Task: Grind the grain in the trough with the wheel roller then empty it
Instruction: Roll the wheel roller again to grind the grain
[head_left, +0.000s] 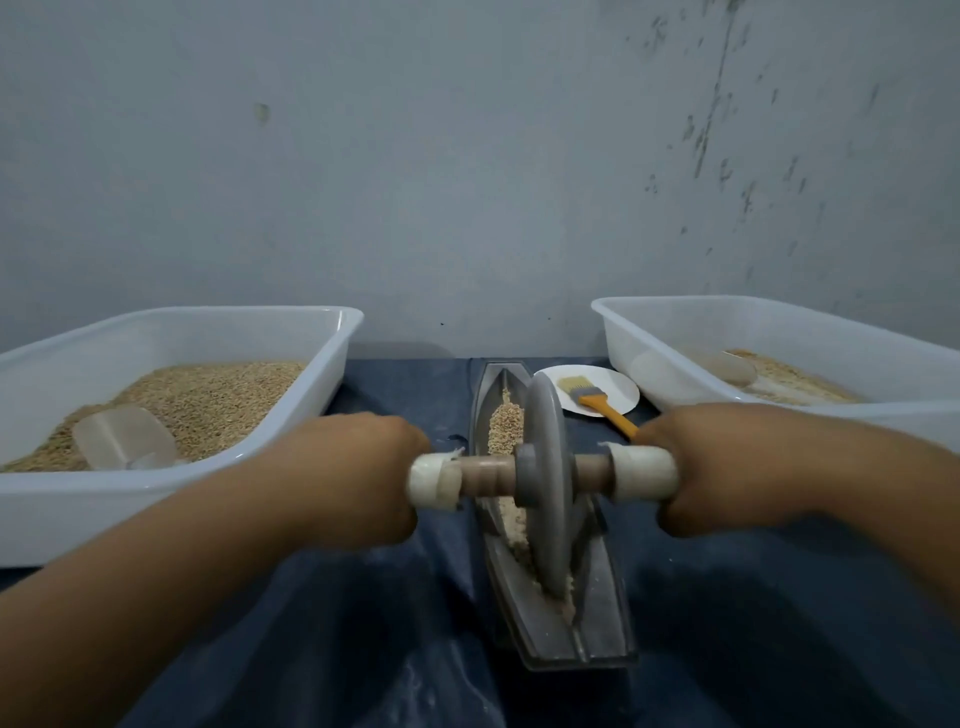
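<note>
Wheel roller (545, 467) upright in trough (602, 613), handles inside both hands' curled fingers (363, 499).

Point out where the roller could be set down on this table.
Bare blue cloth lies between the left white plastic tub and the grey metal trough, and in front near the viewer. Right of the trough is crowded: white paper plate with orange-handled brush, then right tub.

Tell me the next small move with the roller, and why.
Probably roll the wheel roller forward, away from the body. Both hands, left and right, already grip its handles, and the wheel sits in the trough at its middle. The grain beyond the wheel looks whole, while that on the near side looks more crushed.
</note>
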